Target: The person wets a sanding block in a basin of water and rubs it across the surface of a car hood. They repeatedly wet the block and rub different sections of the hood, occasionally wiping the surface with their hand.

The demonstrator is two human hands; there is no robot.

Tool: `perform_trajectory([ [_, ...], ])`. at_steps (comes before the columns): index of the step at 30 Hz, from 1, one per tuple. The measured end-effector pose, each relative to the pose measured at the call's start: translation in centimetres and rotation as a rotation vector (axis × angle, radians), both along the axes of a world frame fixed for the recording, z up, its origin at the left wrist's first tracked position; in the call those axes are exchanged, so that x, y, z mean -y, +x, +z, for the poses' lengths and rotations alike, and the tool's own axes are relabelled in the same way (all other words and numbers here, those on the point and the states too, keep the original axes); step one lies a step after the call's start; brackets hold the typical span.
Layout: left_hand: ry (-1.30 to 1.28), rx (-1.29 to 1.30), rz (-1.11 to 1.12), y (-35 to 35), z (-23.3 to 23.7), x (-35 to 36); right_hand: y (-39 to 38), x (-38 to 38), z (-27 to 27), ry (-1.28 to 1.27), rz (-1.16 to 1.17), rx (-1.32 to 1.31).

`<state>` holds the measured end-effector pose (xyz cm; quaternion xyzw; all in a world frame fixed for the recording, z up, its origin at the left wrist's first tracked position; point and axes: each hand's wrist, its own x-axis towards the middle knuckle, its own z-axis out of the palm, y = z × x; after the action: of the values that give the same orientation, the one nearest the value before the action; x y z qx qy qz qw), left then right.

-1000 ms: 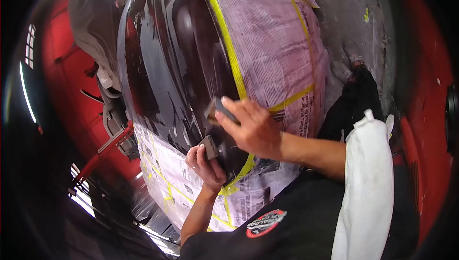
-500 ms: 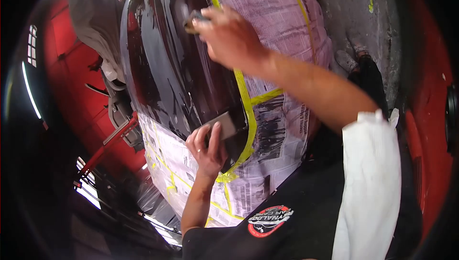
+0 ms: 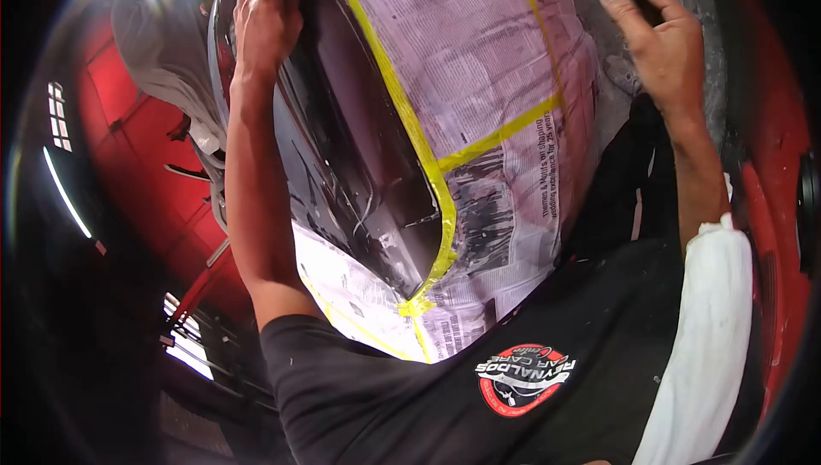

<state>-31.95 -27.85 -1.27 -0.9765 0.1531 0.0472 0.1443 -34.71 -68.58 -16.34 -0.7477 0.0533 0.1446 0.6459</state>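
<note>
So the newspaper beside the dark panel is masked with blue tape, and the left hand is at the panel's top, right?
No: the head view shows yellow tape, not blue. The rest holds: newspaper, dark panel, left hand.

- Newspaper masking [image 3: 479,63] spreads between the fingers of the left hand [image 3: 265,25] and those of the right hand [image 3: 663,50].
- Yellow tape [image 3: 402,114] runs down from just beside the left fingers.
- White cloth [image 3: 701,337] hangs well below the right fingers.
- Red wall [image 3: 128,123] stands beyond the left fingers.

Dim fisheye – dark, warped edges
</note>
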Motion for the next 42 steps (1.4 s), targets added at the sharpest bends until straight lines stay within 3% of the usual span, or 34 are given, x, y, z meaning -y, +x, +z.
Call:
perform_trajectory([
  [3, -0.004, -0.061, -0.105, -4.7, 1.5, 2.3, 0.4, 0.2, 1.4, 0.023, -0.030, 0.071],
  [8, 0.064, -0.220, 0.202, -19.6, 5.8, 12.7, 1.9, -1.7, 4.0, 0.254, -0.114, -0.066],
  [11, 0.067, -0.295, 0.345, -25.3, 7.2, 16.0, 0.7, -3.6, 2.7, 0.345, -0.107, 0.042],
  [16, 0.034, -0.177, 0.325, -31.3, 5.8, 17.3, -2.5, -5.4, -0.5, 0.320, 0.066, -0.052],
  [18, -0.042, -0.043, 0.301, -31.5, 5.4, 17.0, -3.2, -5.5, -0.4, 0.270, 0.160, -0.012],
  [21, -0.055, -0.029, 0.309, -31.8, 5.2, 17.0, -4.4, -6.4, 0.5, 0.244, 0.121, 0.012],
  [23, -0.066, 0.001, 0.321, -31.9, 5.3, 17.2, -5.2, -7.7, 2.2, 0.150, 0.147, 0.192],
  [25, -0.098, 0.045, 0.324, -31.7, 4.8, 17.4, -6.3, -9.4, 5.7, 0.178, 0.273, 0.361],
  [29, -0.079, 0.087, 0.388, -31.5, 4.8, 17.8, -8.2, -15.2, 8.5, 0.248, 0.295, 0.569],
  [32, -0.082, 0.123, 0.405, -31.0, 4.6, 17.9, -8.6, -18.0, 8.7, 0.129, 0.329, 0.576],
  [37, -0.169, 0.184, 0.380, -31.6, 5.2, 17.6, -14.4, -14.5, 9.0, 0.098, 0.426, 0.631],
  [39, -0.186, 0.227, 0.271, -32.3, 5.7, 17.6, -13.8, -14.1, 9.4, 0.107, 0.407, 0.667],
  [42, -0.246, 0.347, 0.309, -33.0, 5.8, 16.7, -7.5, -19.4, 8.1, 0.043, 0.287, 0.618],
])
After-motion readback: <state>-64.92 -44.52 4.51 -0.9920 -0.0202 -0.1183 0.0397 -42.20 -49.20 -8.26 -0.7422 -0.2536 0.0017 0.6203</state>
